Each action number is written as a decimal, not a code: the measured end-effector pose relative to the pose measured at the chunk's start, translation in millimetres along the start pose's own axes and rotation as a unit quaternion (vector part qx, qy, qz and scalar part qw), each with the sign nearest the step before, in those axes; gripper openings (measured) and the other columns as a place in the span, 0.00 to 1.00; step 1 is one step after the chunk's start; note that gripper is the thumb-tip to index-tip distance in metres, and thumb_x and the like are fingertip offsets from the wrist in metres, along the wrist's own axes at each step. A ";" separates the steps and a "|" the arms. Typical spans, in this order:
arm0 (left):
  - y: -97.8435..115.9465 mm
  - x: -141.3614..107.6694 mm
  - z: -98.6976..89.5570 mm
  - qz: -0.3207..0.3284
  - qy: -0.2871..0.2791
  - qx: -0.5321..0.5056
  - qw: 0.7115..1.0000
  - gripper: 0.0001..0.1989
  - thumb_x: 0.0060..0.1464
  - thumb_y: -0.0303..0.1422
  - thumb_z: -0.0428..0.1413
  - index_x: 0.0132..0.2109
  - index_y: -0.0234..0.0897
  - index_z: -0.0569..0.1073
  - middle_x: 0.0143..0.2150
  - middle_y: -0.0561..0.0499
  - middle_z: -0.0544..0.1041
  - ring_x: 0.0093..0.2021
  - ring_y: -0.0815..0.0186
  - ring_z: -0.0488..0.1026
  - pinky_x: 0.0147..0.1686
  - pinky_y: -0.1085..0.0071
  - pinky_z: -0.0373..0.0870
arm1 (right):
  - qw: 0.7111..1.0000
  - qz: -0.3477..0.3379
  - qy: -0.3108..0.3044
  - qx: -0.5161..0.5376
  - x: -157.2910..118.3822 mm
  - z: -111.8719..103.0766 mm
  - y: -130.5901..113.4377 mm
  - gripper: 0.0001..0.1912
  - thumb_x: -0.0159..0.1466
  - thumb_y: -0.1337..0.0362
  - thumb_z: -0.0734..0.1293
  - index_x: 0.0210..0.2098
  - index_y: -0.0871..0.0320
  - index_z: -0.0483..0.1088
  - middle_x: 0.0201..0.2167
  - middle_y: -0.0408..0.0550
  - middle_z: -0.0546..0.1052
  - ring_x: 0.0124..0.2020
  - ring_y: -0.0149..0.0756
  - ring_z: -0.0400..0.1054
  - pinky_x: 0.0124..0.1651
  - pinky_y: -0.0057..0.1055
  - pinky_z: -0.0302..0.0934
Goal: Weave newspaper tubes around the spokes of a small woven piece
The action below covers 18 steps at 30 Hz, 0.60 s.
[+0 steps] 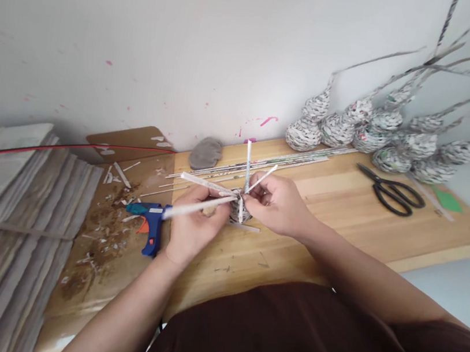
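Note:
A small woven piece of rolled newspaper (236,213) is held between both hands over the wooden table. Several white paper sticks (205,183) stick out from its top in different directions. My left hand (193,225) grips the piece from the left side, fingers curled round it. From the right, my right hand (277,205) pinches at the top where the sticks cross, thumb and fingers closed on a paper stick (264,178). The fingers partly hide the woven body. Just left of my left hand lies a blue glue gun (154,226) with an orange trigger.
Long rolled paper sticks (289,163) lie behind the hands beside a grey lump (205,153). Black scissors (396,196) and a green piece (447,200) are at right. Several woven gourd shapes (304,135) line the wall. Bundled newspapers (26,193) and a scrap-strewn brown board (63,297) occupy the left.

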<state>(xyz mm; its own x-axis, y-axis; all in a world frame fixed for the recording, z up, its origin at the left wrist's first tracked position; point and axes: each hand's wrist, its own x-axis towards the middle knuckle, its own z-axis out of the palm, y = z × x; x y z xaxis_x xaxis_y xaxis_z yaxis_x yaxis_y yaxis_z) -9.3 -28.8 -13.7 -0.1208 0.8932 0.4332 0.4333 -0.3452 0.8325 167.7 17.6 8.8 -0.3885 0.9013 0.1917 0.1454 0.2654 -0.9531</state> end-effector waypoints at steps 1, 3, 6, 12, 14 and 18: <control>0.4 -0.2 0.0 0.009 -0.010 0.005 1.000 0.04 0.53 0.31 0.61 0.37 0.38 0.80 0.39 0.47 0.83 0.41 0.60 0.80 0.45 0.65 0.78 | 1.000 0.002 0.002 0.001 0.2 0.4 0.7 0.07 0.53 0.68 0.67 0.26 0.56 0.63 0.20 0.38 0.68 0.22 0.27 0.62 0.26 0.25 0.57; 1.2 -0.9 0.1 0.030 -0.025 0.021 0.999 0.05 0.53 0.31 0.62 0.38 0.38 0.80 0.41 0.47 0.83 0.43 0.59 0.80 0.48 0.62 0.77 | 1.000 0.007 0.004 0.001 0.4 1.2 2.3 0.06 0.53 0.68 0.67 0.26 0.56 0.64 0.20 0.38 0.69 0.22 0.28 0.63 0.27 0.25 0.58; 2.0 -2.9 0.8 0.034 -0.008 0.046 0.998 0.07 0.52 0.34 0.65 0.38 0.38 0.80 0.39 0.47 0.83 0.41 0.58 0.80 0.47 0.62 0.78 | 1.000 0.009 0.005 0.000 0.5 1.3 3.5 0.06 0.54 0.67 0.67 0.27 0.55 0.64 0.21 0.39 0.70 0.23 0.29 0.64 0.27 0.26 0.59; 2.0 -5.2 4.2 0.022 0.026 0.048 0.998 0.08 0.52 0.36 0.65 0.38 0.38 0.80 0.37 0.49 0.82 0.36 0.63 0.80 0.40 0.68 0.79 | 0.999 -0.006 -0.027 -0.026 1.3 -5.0 1.3 0.07 0.55 0.65 0.69 0.26 0.56 0.65 0.20 0.39 0.69 0.23 0.29 0.62 0.27 0.26 0.57; 2.5 -4.6 4.7 0.013 0.028 0.026 0.999 0.08 0.53 0.36 0.65 0.38 0.38 0.80 0.36 0.49 0.82 0.34 0.65 0.79 0.39 0.70 0.79 | 0.999 -0.015 -0.035 -0.031 1.1 -6.6 0.5 0.07 0.55 0.65 0.69 0.26 0.57 0.66 0.21 0.39 0.70 0.24 0.29 0.63 0.28 0.26 0.57; 4.3 -3.6 2.6 -0.007 0.012 0.010 1.000 0.05 0.54 0.33 0.63 0.37 0.38 0.79 0.34 0.50 0.82 0.33 0.65 0.79 0.38 0.71 0.78 | 0.999 -0.003 -0.032 -0.021 -0.5 -5.3 -0.8 0.07 0.55 0.66 0.70 0.26 0.57 0.66 0.21 0.40 0.72 0.24 0.29 0.65 0.27 0.26 0.58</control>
<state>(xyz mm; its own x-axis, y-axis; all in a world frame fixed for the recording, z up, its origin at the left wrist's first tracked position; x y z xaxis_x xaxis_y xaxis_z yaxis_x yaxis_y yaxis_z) -4.7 -32.8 -12.5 -0.1472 0.8905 0.4305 0.4493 -0.3276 0.8312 172.7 18.7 10.6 -0.4469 0.8761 0.1810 0.1809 0.2866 -0.9408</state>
